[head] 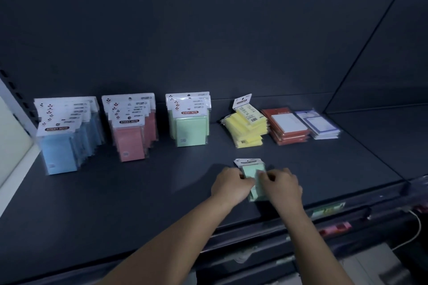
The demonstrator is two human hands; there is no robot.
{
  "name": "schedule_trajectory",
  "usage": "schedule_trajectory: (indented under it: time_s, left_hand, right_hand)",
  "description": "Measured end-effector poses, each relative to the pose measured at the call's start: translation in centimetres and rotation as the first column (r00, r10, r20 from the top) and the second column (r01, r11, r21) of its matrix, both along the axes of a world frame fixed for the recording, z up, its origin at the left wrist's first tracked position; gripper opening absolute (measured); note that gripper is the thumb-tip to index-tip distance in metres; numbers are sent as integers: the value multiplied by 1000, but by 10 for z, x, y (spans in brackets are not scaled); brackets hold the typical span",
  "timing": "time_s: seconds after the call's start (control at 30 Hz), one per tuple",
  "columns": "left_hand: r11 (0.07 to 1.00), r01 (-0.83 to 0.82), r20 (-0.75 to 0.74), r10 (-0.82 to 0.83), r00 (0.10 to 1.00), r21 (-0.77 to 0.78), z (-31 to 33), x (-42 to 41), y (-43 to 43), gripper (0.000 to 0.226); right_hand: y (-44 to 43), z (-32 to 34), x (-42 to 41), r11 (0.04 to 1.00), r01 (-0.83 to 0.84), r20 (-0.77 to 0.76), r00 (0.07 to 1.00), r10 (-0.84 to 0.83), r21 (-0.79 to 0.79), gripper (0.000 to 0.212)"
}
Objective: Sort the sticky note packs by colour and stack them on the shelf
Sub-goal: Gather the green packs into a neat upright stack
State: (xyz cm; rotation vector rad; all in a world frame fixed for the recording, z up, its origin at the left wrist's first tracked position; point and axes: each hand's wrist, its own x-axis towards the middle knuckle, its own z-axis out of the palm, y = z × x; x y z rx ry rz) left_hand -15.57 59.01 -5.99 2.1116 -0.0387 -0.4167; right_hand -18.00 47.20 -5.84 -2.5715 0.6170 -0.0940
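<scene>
Gripping a green pack stack [251, 172] with both hands on a dark shelf [139, 192].
Lying flat near the front edge, with the left hand [231, 184] curling round its left side and the right hand [281, 184] pinching its right. Seen from the hands: standing upright, blue packs [62, 146] at 9 o'clock, pink packs [132, 139] at 10, upright green packs [191, 131] at 11; lying piled, yellow packs [246, 129] at 12, red packs [288, 127] at 1, blue-framed packs [320, 125] at 2.
</scene>
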Motion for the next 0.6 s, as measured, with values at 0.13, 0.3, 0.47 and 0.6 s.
schedule_trajectory:
  time_s: [0.13,0.3,0.47,0.6]
  left_hand:
    - [969,-135,-48,128,991,-209,-4,-5,-9,20]
    - [888,-234,135,308,942,-395,-3,-8,-2,30]
    - [912,-213,451,364,815,-351,-11,10,44,47]
    - [930,-250,552,363,751,-271,-15,27,72,46]
  right_hand:
    - [4,-3,2,983,-5,29,1000,0,185,32]
    - [24,-1,3,798,-133,297,953,-60,588,18]
    - [64,-9,26,702,-360,459,887,54,614,37]
    - [87,-13,49,689,-417,493,864,99,592,43]
